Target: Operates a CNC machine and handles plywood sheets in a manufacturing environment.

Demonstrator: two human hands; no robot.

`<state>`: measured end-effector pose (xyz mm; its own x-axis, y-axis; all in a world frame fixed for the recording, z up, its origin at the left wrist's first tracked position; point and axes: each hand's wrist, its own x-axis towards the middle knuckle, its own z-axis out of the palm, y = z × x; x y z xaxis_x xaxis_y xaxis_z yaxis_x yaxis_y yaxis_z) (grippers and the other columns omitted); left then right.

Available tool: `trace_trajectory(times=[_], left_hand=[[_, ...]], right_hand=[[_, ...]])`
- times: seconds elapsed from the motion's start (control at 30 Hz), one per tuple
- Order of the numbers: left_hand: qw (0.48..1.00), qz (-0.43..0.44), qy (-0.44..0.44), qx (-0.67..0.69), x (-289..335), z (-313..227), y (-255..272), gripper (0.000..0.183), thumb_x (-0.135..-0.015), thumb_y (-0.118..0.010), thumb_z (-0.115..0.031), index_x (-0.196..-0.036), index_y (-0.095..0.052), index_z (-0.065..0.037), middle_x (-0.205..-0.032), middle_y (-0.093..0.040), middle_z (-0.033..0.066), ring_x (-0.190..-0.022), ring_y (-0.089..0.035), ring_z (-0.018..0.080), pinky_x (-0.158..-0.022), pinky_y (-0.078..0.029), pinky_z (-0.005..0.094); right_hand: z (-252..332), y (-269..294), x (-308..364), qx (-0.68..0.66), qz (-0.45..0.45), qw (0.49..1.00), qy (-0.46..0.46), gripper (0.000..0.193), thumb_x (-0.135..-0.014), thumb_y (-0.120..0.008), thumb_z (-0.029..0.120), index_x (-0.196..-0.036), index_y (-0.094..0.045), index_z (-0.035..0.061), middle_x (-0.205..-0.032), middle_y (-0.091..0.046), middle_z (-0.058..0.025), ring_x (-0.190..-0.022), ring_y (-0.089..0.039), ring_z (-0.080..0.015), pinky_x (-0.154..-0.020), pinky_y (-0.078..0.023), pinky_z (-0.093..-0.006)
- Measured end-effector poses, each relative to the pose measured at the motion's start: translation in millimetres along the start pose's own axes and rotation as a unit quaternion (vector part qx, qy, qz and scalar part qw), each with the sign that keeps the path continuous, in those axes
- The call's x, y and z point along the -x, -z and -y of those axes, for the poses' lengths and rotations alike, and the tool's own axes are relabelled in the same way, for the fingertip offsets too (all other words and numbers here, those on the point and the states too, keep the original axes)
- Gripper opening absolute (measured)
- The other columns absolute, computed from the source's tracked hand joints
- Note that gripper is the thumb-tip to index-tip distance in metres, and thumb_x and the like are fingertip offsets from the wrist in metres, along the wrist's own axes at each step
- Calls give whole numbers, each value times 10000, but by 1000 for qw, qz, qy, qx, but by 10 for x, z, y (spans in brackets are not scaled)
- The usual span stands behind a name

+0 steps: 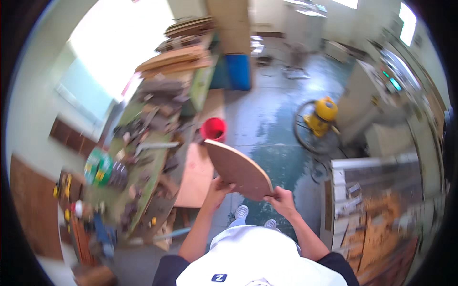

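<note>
I hold a flat, oval wooden board (237,168) out in front of me, tilted, its far end pointing toward a red bucket (213,128). My left hand (218,185) grips the board's near left edge. My right hand (282,199) grips its near right corner. Below the board my two white shoes (242,211) show on the grey-green floor.
A long workbench (143,157) crowded with tools, wood scraps and stacked planks runs along my left. A plywood sheet (195,176) leans beside it. A yellow vacuum (322,116) with a hose stands ahead right. A shelf unit (377,209) with wooden parts is at my right.
</note>
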<state>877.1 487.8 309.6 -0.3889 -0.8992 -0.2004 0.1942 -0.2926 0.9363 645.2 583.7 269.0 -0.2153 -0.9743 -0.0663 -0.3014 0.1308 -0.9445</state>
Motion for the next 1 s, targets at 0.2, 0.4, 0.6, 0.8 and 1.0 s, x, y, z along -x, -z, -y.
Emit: trace_trajectory(times=[0.2, 0.4, 0.6, 0.8, 1.0], left_hand=[[981, -39, -52, -184, -409, 719, 342, 196, -782, -599, 17, -973, -564, 42, -879, -619, 83, -741, -593, 158, -698, -504, 297], [856, 33, -23, -515, -643, 1461, 795, 180, -692, -591, 43, -871, -583, 63, -759, -626, 142, -701, -594, 217, -665, -460, 339], [877, 84, 114, -460, -475, 2098, 1429, 155, -661, -593, 31, -810, -596, 74, -757, -631, 166, -689, -601, 246, -677, -464, 340], [769, 102, 148, -614, -665, 2384, 2097, 177, -610, -640, -41, -730, -584, 76, -656, -594, 134, -648, -587, 221, -635, -465, 342], [812, 133, 135, -553, -864, 2271, 1746, 128, -673, -603, -5, -777, -558, 56, -703, -580, 129, -581, -576, 216, -529, -468, 342]], right_hand=[[-731, 246, 331, 90, -65, 985, -132, 265, -739, -678, 248, -726, -575, 4, -697, -605, -162, -681, -595, -300, -614, -458, -390], [-1939, 294, 1385, 160, -152, 928, -300, 295, -695, -685, 311, -790, -636, 36, -781, -638, -163, -769, -616, -328, -692, -484, -411], [-2519, -142, 2768, -34, -232, 773, -589, 271, -733, -666, 288, -713, -644, 18, -663, -644, -107, -527, -624, -185, -508, -514, -316], [-2353, -597, 3375, -179, -324, 642, -671, 277, -785, -615, 257, -752, -646, -17, -697, -656, -99, -584, -645, -193, -488, -514, -301], [-2294, -688, 3294, -243, -349, 650, -629, 232, -836, -611, 232, -877, -620, 4, -765, -647, -95, -602, -632, -180, -474, -498, -279]])
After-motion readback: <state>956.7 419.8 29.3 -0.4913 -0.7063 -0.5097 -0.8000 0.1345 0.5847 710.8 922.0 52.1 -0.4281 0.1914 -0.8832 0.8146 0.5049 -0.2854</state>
